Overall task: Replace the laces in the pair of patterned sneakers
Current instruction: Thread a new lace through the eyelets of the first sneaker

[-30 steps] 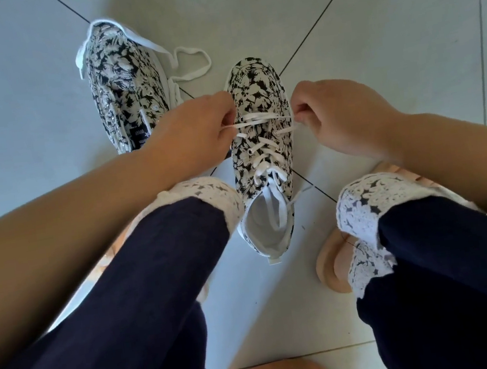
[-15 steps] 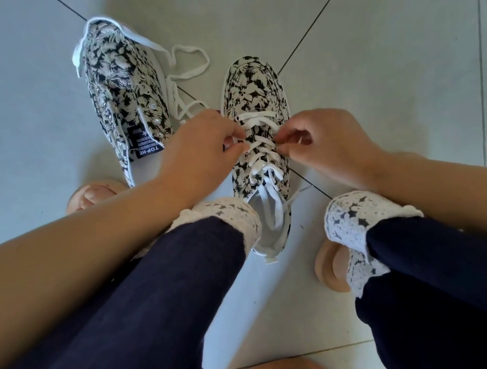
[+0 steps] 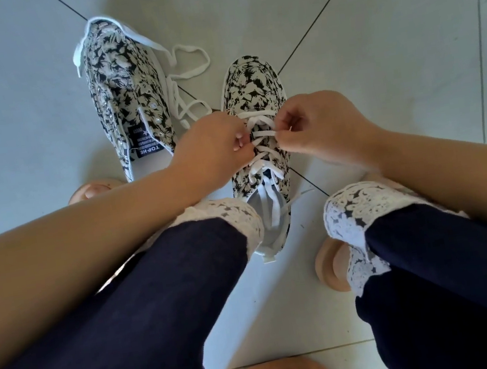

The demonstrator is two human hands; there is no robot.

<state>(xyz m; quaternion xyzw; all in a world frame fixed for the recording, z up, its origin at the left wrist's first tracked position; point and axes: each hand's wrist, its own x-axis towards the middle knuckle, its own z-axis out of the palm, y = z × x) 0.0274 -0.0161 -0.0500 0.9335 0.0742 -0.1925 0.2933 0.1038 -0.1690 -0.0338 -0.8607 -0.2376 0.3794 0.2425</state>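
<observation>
Fingers (image 3: pixel 241 146) of the left hand (image 3: pixel 215 147) and right hand (image 3: pixel 322 129) curl tight, pinching opposite ends of one white lace (image 3: pixel 263 134) rung lying crosswise between them over the centre-frame sneaker (image 3: pixel 250 89), whose long axis runs up the frame, toe uppermost; both hands are equally near.

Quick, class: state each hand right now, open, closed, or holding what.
Left hand: closed, pinching the white lace of the laced sneaker.
Right hand: closed, pinching the same lace.

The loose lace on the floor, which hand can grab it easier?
The left hand. The loose lace lies just beside it, while the right hand sits across the laced sneaker.
</observation>
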